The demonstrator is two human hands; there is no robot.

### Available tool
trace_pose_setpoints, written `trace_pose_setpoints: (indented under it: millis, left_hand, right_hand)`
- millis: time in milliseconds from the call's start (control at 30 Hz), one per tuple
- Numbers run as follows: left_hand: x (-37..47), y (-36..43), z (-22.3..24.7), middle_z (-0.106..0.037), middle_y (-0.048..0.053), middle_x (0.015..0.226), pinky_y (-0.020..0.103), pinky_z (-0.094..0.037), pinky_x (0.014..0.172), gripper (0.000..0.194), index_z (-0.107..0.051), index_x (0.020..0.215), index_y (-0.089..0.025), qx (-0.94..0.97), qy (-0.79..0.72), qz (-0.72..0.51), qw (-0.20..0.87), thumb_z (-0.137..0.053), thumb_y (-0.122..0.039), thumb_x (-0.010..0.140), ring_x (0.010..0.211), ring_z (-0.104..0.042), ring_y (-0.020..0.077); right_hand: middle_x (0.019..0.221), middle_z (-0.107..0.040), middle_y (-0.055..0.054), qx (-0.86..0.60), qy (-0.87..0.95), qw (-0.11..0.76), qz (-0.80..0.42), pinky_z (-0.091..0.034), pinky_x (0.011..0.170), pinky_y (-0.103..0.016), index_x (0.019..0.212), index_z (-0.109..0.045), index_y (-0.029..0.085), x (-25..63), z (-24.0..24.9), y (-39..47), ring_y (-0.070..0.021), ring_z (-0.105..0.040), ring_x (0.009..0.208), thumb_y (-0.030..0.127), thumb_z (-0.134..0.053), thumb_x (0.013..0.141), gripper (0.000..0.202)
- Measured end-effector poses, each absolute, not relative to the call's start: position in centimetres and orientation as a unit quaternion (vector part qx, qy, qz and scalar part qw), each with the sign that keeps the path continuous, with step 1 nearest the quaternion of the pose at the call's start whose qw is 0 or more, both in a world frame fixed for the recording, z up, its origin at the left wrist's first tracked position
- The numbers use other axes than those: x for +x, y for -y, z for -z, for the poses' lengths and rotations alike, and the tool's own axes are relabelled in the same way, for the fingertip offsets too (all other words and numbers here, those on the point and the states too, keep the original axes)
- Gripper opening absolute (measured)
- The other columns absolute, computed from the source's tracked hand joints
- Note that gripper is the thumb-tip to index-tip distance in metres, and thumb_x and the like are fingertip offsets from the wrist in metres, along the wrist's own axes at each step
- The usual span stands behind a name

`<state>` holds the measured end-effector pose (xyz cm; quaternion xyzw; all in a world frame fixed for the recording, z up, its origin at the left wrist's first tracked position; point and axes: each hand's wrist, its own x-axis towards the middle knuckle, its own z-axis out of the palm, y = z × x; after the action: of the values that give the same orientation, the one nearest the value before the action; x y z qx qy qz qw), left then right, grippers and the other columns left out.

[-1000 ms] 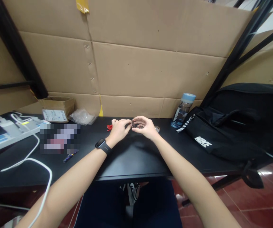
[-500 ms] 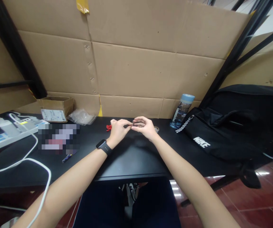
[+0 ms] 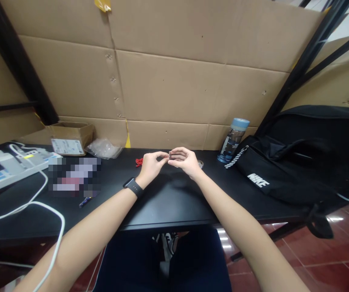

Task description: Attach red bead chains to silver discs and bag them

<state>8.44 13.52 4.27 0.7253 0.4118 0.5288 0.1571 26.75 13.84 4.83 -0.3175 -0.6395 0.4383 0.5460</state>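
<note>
My left hand [image 3: 153, 164] and my right hand [image 3: 185, 162] meet fingertip to fingertip just above the black table [image 3: 168, 202]. Between them is a small, thin dark piece [image 3: 170, 156], too small to name. The thumb and index finger of my right hand pinch it at its ends. My left thumb and fingertips are pressed together against its left side; what they hold there is hidden. A tangle of red cord [image 3: 138, 162] lies just left of my left hand. Partly behind my right hand sits a clear roll, perhaps tape [image 3: 200, 164].
A water bottle [image 3: 233, 140] and a black backpack [image 3: 308, 162] stand on the right. At the left are an open carton [image 3: 71, 138], a plastic bag [image 3: 104, 149], a power strip [image 3: 16, 172] and a pen-like item [image 3: 86, 201]. A white cable [image 3: 61, 227] crosses my left forearm.
Both hands stay almost in place around the small piece, with only slight finger movement. The whole view has shifted very slightly.
</note>
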Motion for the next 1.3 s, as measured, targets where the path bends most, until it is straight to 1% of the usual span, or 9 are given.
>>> trace_pose_setpoints:
  millis: [300, 400, 500, 633, 767, 1000, 1067, 1200, 1300]
  left_hand:
    - [8.1, -14.0, -3.9, -0.079, 0.005, 0.100, 0.038, -0.052, 0.092, 0.018, -0.078, 0.093, -0.023, 0.752, -0.416, -0.489, 0.145, -0.065, -0.034, 0.087, 0.096, -0.073, 0.0260]
    - [8.2, -14.3, -3.5, -0.079, 0.006, 0.102, 0.038, -0.052, 0.093, 0.023, -0.077, 0.095, -0.021, 0.746, -0.405, -0.491, 0.194, -0.064, -0.039, 0.088, 0.097, -0.072, 0.0261]
    - [8.3, -15.0, -2.9, -0.076, 0.008, 0.112, 0.038, -0.051, 0.098, 0.032, -0.074, 0.104, -0.019, 0.734, -0.382, -0.500, 0.256, -0.061, -0.045, 0.091, 0.106, -0.070, 0.0253]
    - [8.2, -15.8, -2.2, -0.073, 0.012, 0.117, 0.040, -0.051, 0.101, 0.044, -0.063, 0.117, -0.018, 0.682, -0.365, -0.496, 0.394, -0.062, -0.052, 0.090, 0.112, -0.068, 0.0246]
    - [7.5, -15.8, -2.5, -0.075, 0.012, 0.112, 0.045, -0.052, 0.100, 0.063, -0.053, 0.130, -0.019, 0.669, -0.347, -0.459, 0.471, -0.076, -0.048, 0.079, 0.107, -0.071, 0.0262]
    - [6.5, -15.6, -3.0, -0.075, 0.012, 0.111, 0.047, -0.054, 0.098, 0.066, -0.055, 0.128, -0.020, 0.657, -0.325, -0.439, 0.519, -0.084, -0.041, 0.073, 0.104, -0.072, 0.0256]
    - [6.5, -15.7, -2.9, -0.074, 0.013, 0.112, 0.047, -0.053, 0.098, 0.064, -0.056, 0.127, -0.020, 0.658, -0.320, -0.435, 0.524, -0.084, -0.040, 0.073, 0.105, -0.072, 0.0259]
    - [6.7, -15.7, -2.7, -0.073, 0.013, 0.116, 0.044, -0.051, 0.102, 0.057, -0.057, 0.123, -0.019, 0.649, -0.321, -0.456, 0.517, -0.080, -0.044, 0.077, 0.114, -0.068, 0.0261]
    - [6.9, -15.4, -2.8, -0.073, 0.012, 0.116, 0.042, -0.051, 0.100, 0.055, -0.056, 0.120, -0.020, 0.640, -0.327, -0.455, 0.526, -0.079, -0.046, 0.077, 0.113, -0.068, 0.0252]
  right_hand:
    - [0.110, -0.075, -0.009, -0.314, 0.720, 0.518, -0.339, -0.058, 0.084, -0.035, 0.107, -0.067, 0.021, 27.4, -4.4, -14.5, -0.0252, -0.073, 0.102, 0.033, -0.090, 0.060, 0.054]
    - [0.110, -0.075, -0.009, -0.321, 0.735, 0.513, -0.307, -0.058, 0.082, -0.034, 0.107, -0.067, 0.022, 27.6, -4.3, -14.7, -0.0246, -0.073, 0.102, 0.034, -0.088, 0.063, 0.051]
    - [0.109, -0.074, -0.008, -0.329, 0.740, 0.514, -0.283, -0.057, 0.080, -0.032, 0.101, -0.067, 0.021, 27.8, -4.3, -14.7, -0.0233, -0.073, 0.098, 0.034, -0.086, 0.065, 0.043]
    - [0.109, -0.073, -0.007, -0.319, 0.767, 0.507, -0.231, -0.056, 0.083, -0.033, 0.094, -0.066, 0.022, 28.0, -4.6, -14.6, -0.0231, -0.072, 0.099, 0.031, -0.085, 0.065, 0.036]
    - [0.108, -0.074, -0.006, -0.315, 0.787, 0.493, -0.198, -0.055, 0.084, -0.033, 0.092, -0.066, 0.022, 27.7, -4.7, -14.3, -0.0226, -0.071, 0.100, 0.030, -0.082, 0.067, 0.030]
    - [0.099, -0.075, -0.003, -0.329, 0.799, 0.477, -0.159, -0.055, 0.084, -0.033, 0.097, -0.069, 0.023, 27.7, -5.2, -14.1, -0.0209, -0.071, 0.091, 0.024, -0.075, 0.072, 0.026]
    - [0.099, -0.075, -0.002, -0.327, 0.804, 0.471, -0.157, -0.054, 0.085, -0.033, 0.102, -0.068, 0.024, 28.0, -5.4, -14.1, -0.0209, -0.072, 0.093, 0.022, -0.073, 0.072, 0.030]
    - [0.114, -0.073, -0.005, -0.304, 0.821, 0.440, -0.198, -0.055, 0.087, -0.034, 0.117, -0.064, 0.025, 28.3, -5.1, -14.3, -0.0235, -0.071, 0.105, 0.024, -0.081, 0.067, 0.052]
    - [0.116, -0.072, -0.007, -0.311, 0.810, 0.444, -0.223, -0.056, 0.084, -0.034, 0.121, -0.062, 0.024, 28.1, -4.7, -14.5, -0.0233, -0.073, 0.101, 0.030, -0.085, 0.066, 0.059]
